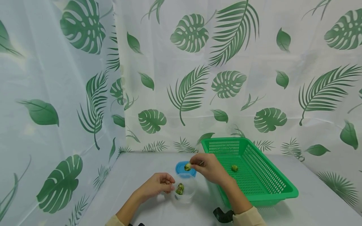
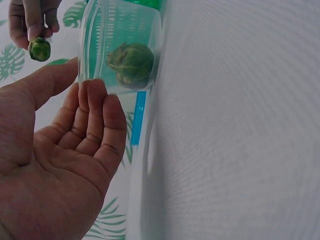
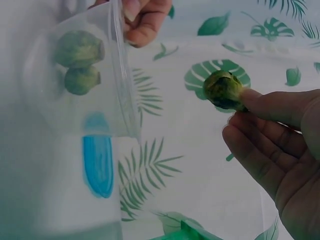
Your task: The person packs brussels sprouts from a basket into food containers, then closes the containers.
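Pinched between the thumb and fingers of my right hand [image 1: 209,168] is a small Brussels sprout [image 3: 223,90], held up above the table near a clear plastic container [image 1: 190,190]. Inside that container lie two Brussels sprouts [image 3: 80,49], seen through its wall in the right wrist view. My left hand [image 1: 158,185] is at the container's left side, its fingers loosely bent and the fingertips by the rim. Whether they touch it I cannot tell. Another sprout [image 1: 234,168] sits in a green plastic basket [image 1: 271,175] on the right.
A blue lid [image 1: 181,168] lies on the white table [image 1: 135,166] just behind the container. Patterned leaf sheets [image 1: 186,78] hang at the back and left. A black object [image 1: 223,216] shows near the right wrist.
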{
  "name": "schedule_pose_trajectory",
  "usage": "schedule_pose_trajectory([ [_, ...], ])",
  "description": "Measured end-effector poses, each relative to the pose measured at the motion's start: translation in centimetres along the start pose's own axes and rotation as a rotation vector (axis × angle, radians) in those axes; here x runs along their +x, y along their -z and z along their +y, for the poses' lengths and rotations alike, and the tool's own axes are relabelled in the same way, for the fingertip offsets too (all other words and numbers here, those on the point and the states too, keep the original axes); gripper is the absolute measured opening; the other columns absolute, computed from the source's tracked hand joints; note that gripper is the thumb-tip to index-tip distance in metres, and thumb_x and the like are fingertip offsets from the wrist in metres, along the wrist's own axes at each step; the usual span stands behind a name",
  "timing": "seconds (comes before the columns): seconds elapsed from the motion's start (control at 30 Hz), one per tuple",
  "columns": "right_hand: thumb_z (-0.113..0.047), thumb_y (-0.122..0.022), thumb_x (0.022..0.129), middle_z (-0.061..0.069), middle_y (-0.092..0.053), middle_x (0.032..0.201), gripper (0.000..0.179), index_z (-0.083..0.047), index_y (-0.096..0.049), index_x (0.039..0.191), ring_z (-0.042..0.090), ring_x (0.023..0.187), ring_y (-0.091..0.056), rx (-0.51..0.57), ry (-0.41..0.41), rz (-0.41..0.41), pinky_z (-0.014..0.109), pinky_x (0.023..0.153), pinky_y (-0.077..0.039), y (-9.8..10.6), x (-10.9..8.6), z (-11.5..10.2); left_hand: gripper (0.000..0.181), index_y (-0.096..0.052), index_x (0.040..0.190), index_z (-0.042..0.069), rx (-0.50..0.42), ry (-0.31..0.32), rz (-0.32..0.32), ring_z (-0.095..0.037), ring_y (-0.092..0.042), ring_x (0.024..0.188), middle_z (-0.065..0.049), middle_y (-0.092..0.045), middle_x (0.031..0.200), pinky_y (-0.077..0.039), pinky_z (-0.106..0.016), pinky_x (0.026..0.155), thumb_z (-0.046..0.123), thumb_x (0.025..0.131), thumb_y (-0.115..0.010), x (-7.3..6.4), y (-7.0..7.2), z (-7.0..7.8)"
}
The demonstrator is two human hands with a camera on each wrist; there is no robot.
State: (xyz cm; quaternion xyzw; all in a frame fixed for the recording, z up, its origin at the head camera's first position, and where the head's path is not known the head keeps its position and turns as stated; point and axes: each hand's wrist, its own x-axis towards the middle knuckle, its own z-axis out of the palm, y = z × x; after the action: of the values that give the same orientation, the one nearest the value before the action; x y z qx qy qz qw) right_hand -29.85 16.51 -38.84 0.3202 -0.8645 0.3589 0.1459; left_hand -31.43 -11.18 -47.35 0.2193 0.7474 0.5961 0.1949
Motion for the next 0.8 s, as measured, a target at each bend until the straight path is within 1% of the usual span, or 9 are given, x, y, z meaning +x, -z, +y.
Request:
schedule_pose_trajectory([
  [0.33,-0.008,-0.077,0.094,-0.003,-0.075,0.092,0.007,-0.012,-0.079,0.098,0.003,0.081,-0.068,-0.068,0.01,-0.109,0.022,0.073,-0.058,-0.26,-0.09,-0.31,0.029,-0.065,0.117,-0.006,0.013,-0.013,0.001,-0.016,-0.066,0.079,-0.002,-0.068,0.088,-0.056,-0.033,0.075,0.014,0.097,-0.072,0.16,0.0,-0.25],
  [0.6,-0.007,-0.076,0.094,-0.002,-0.076,0.091,0.007,-0.012,-0.078,0.098,0.002,0.08,-0.068,-0.074,-0.004,-0.21,0.022,0.072,-0.057,-0.78,-0.09,-0.32,0.029,-0.065,0.118,-0.006,0.002,-0.019,-0.005,-0.015,-0.066,0.081,-0.003,-0.068,0.089,-0.057,-0.035,0.077,0.014,0.097,-0.071,0.13,-0.02,-0.35],
  [0.8,-0.005,-0.076,0.093,0.0,-0.077,0.09,0.007,-0.01,-0.079,0.097,0.001,0.077,-0.068,-0.054,-0.018,-0.296,0.022,0.069,-0.056,-0.92,-0.15,-0.35,0.03,-0.065,0.118,-0.006,0.01,-0.014,-0.006,-0.015,-0.066,0.081,-0.002,-0.068,0.09,-0.057,-0.034,0.077,0.015,0.097,-0.071,0.12,0.1,-0.32],
])
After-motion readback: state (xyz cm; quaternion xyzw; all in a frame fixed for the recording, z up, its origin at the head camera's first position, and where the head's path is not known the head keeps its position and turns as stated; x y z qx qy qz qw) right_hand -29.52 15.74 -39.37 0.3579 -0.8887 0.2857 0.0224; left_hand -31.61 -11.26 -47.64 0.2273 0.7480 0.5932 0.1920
